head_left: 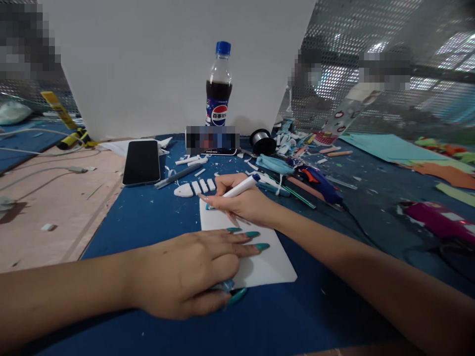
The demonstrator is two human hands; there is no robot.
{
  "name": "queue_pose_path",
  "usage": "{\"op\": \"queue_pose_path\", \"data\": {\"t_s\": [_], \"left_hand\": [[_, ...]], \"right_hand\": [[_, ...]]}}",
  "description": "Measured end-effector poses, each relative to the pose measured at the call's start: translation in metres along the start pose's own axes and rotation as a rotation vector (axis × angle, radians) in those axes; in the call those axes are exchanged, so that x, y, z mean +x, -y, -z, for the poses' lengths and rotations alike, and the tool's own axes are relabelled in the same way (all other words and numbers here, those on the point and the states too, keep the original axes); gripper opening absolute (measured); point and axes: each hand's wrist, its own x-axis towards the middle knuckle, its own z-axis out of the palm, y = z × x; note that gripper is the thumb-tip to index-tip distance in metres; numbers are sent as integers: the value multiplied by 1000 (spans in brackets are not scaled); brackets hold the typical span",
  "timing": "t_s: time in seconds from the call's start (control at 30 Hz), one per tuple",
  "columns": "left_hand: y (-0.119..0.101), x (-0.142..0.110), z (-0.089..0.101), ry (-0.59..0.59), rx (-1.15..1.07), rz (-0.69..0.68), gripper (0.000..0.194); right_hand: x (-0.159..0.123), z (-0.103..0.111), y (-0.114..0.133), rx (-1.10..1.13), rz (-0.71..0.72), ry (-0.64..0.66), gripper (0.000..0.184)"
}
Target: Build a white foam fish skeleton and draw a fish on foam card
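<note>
The right hand (256,203) grips a white marker (242,186) at the far end of the white sheet (272,264). The left hand (189,269) overlies the sheet's left edge, fingers extended; grip on a bluish object (227,285) cannot be determined.

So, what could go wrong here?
The marker in the right hand might slip and stray across the white sheet. That sheet could shift if the left hand resting on it lifts. The small white pieces seem loose beside the right hand, so a nudge might scatter them.
</note>
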Motion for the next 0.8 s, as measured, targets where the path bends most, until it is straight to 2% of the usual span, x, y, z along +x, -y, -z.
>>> {"op": "queue_pose_path", "data": {"t_s": [0.8], "left_hand": [[0,-1,0,-12,15,3,14]], "right_hand": [[0,3,-3,-24,35,-1,39]]}}
